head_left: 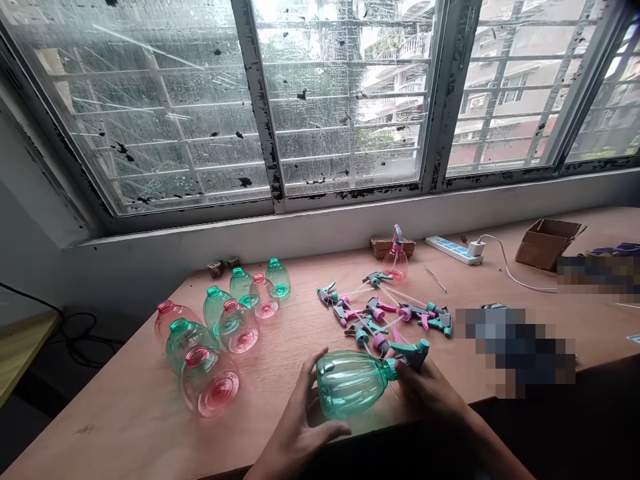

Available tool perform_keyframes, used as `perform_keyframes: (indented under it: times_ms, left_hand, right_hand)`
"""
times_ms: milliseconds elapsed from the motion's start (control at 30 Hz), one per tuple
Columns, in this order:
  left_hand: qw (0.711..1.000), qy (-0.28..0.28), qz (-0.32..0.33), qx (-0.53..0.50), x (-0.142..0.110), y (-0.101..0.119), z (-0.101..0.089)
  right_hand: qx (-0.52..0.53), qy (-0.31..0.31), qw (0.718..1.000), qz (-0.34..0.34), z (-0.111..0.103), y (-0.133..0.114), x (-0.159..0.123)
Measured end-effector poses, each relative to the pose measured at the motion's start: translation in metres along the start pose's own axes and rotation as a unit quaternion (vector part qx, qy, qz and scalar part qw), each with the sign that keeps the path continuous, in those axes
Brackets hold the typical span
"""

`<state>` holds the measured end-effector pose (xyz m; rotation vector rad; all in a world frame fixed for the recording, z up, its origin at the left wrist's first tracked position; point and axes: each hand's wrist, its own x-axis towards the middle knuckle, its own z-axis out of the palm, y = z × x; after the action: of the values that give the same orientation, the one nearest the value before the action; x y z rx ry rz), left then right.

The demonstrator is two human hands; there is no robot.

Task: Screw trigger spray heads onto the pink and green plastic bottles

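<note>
Left hand [298, 430] cups the base of a green bottle [350, 385], its fingers curved around the far side and its thumb lower, towards the near edge. Right hand [427, 387] is closed around the neck end, where a green and dark spray head [416, 353] sits on the mouth; whether it is screwed down fully cannot be told. The bottle lies sideways between the two hands, held up at the near edge of the surface [125, 413].

One pink bottle [395, 265] stands upright at the far side with its head on, just in front of a small cardboard box [377, 245]. To the left, eight open bottles [239, 327], four pink and four green, stand grouped without heads. Beyond the hands, loose spray heads [377, 308] lie in an overlapping heap, tubes crossing. By the look of it, work is at an early stage: one bottle complete, one nearly so, eight bare.
</note>
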<state>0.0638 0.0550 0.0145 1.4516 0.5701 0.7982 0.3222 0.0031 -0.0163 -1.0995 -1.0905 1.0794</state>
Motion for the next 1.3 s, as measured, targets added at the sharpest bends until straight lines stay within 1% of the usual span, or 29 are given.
perform_keyframes:
  times_ms: [67,133,200,233,267,300,333,367,400,467,533,600,667,733,833,900,967,1033,1100,1167,1200,1233,1300]
  left_hand:
    - [0.999,0.018,0.018,-0.042,0.002,-0.002,0.001]
    - [0.994,0.071,0.011,-0.088,0.003,-0.005,0.005]
    - [0.980,0.120,-0.051,-0.149,0.003,-0.004,0.013]
    - [0.971,0.130,-0.088,-0.180,0.002,-0.002,0.017]
    - [0.963,0.133,-0.120,-0.200,0.000,0.000,0.021]
    - [0.962,0.142,-0.127,-0.196,-0.002,0.004,0.025]
    - [0.966,0.162,-0.111,-0.170,-0.005,0.007,0.028]
    - [0.971,0.188,-0.077,-0.126,-0.007,0.010,0.030]
    - [0.973,0.220,-0.030,-0.069,-0.009,0.012,0.032]
    - [0.957,0.278,0.072,0.046,-0.011,0.013,0.034]
    - [0.929,0.303,0.171,0.129,-0.012,0.010,0.037]
    - [0.899,0.296,0.270,0.177,-0.012,0.006,0.039]
    - [0.871,0.276,0.347,0.212,-0.013,0.003,0.040]
    - [0.853,0.264,0.385,0.236,-0.015,0.002,0.039]
    - [0.848,0.251,0.399,0.243,-0.017,0.003,0.031]
    - [0.861,0.229,0.384,0.242,-0.016,0.004,0.023]
    - [0.889,0.206,0.337,0.233,-0.012,0.003,0.016]
    - [0.924,0.198,0.255,0.204,-0.008,0.001,0.011]
    - [0.957,0.190,0.145,0.162,-0.004,-0.003,0.008]
    - [0.981,0.147,0.050,0.120,0.000,-0.007,0.006]
    - [0.988,0.117,0.020,0.102,0.002,-0.008,0.005]
    - [0.992,0.089,0.005,0.091,0.004,-0.009,0.004]
    - [0.996,0.050,0.001,0.079,0.005,-0.011,0.001]
  right_hand:
    - [-0.032,0.007,0.998,-0.053,0.004,-0.005,-0.005]
    - [-0.105,0.009,0.986,-0.130,0.008,-0.006,-0.014]
    - [-0.193,0.017,0.959,-0.208,0.011,-0.004,-0.024]
    - [-0.223,0.026,0.945,-0.237,0.012,-0.003,-0.028]
    - [-0.241,0.039,0.937,-0.250,0.015,-0.001,-0.031]
    - [-0.241,0.053,0.937,-0.247,0.018,0.000,-0.032]
    - [-0.224,0.070,0.944,-0.230,0.022,0.001,-0.032]
    - [-0.194,0.087,0.957,-0.197,0.027,0.002,-0.030]
    - [-0.150,0.099,0.970,-0.166,0.033,0.002,-0.027]
    - [-0.040,0.114,0.989,-0.090,0.046,0.000,-0.020]
    - [0.053,0.124,0.991,-0.018,0.056,-0.003,-0.014]
    - [0.121,0.131,0.983,0.034,0.062,-0.008,-0.012]
    - [0.178,0.126,0.974,0.065,0.066,-0.013,-0.014]
    - [0.219,0.105,0.967,0.078,0.069,-0.017,-0.016]
    - [0.232,0.073,0.967,0.072,0.072,-0.019,-0.016]
    - [0.226,0.062,0.970,0.068,0.072,-0.017,-0.014]
    - [0.217,0.041,0.974,0.058,0.068,-0.014,-0.009]
    - [0.214,0.021,0.976,0.038,0.060,-0.013,-0.006]
    - [0.194,0.005,0.981,-0.006,0.050,-0.012,-0.004]
    - [0.133,-0.001,0.990,-0.056,0.040,-0.012,-0.005]
    - [0.088,0.000,0.993,-0.078,0.036,-0.011,-0.006]
    - [0.040,0.002,0.995,-0.096,0.033,-0.011,-0.007]
    - [-0.047,0.000,0.991,-0.125,0.030,-0.009,-0.011]
